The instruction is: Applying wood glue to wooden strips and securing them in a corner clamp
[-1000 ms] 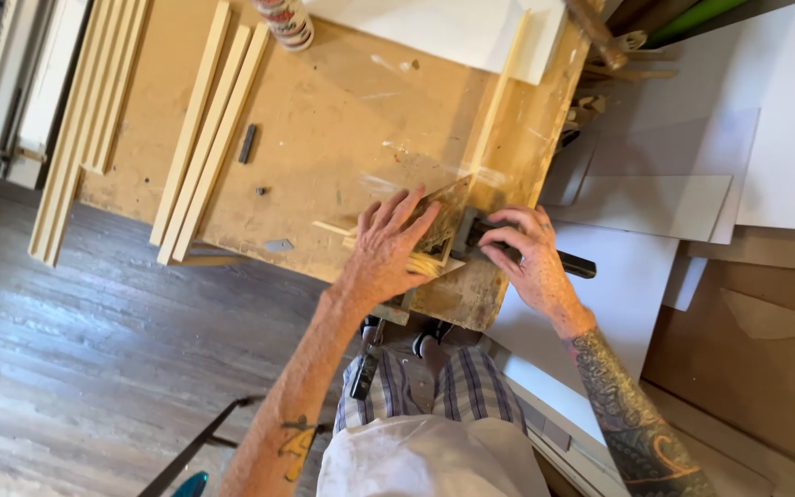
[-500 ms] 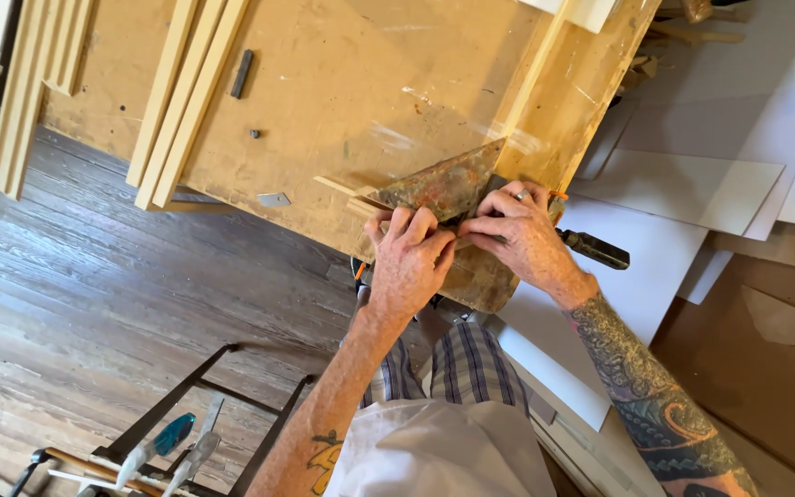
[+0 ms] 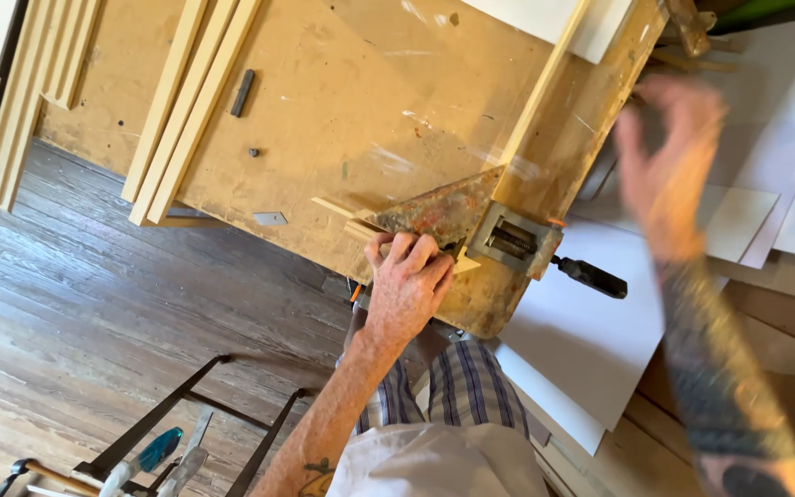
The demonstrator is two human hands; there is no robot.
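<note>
My left hand [image 3: 407, 285] presses down on a thin wood strip [image 3: 361, 225] at the near edge of the plywood workbench [image 3: 351, 110], next to a paint-stained triangular square [image 3: 439, 212]. A metal corner clamp [image 3: 512, 241] with a black handle [image 3: 591, 276] grips the end of a long wood strip [image 3: 554, 78]. My right hand [image 3: 669, 161] is lifted in the air to the right of the bench, blurred, fingers apart and holding nothing.
Long pale wood strips [image 3: 186, 110] lie along the left of the bench, with more [image 3: 25, 92] leaning beyond it. White boards [image 3: 600, 340] lie at the right. Tools [image 3: 154, 456] and a black metal frame [image 3: 154, 423] rest on the dark wooden floor.
My right hand has left the clamp and risen up to the right. My left hand stays on the wood strip by the square. The view has shifted left.
</note>
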